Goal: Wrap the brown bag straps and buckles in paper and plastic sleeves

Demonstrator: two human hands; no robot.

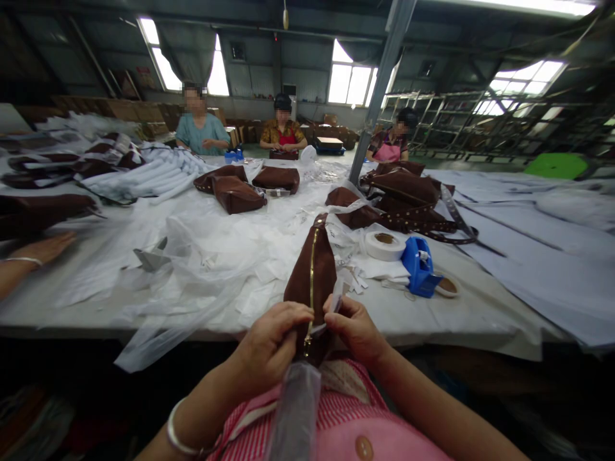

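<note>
In front of me on the table edge lies a dark brown handbag [298, 285], its gold zipper [312, 269] running lengthwise toward my body. My left hand [269, 339] is closed on the bag's left side, with fingers beside the zipper. Between the thumb and fingers of my right hand [355, 330], just right of the zipper, is a small whitish translucent strip [338, 294]; its exact kind is unclear. The zipper pull [307, 346] sits at the near end. A clear plastic-wrapped piece [294, 410] hangs from that end over my pink apron.
Right of the bag are a white tape roll [384, 245] and a blue tape dispenser [421, 269]. Crumpled plastic [192, 269] covers the left. More brown bags [237, 194] lie farther back. A co-worker's hand [48, 248] rests at far left; several people sit opposite. A post [379, 96] rises behind.
</note>
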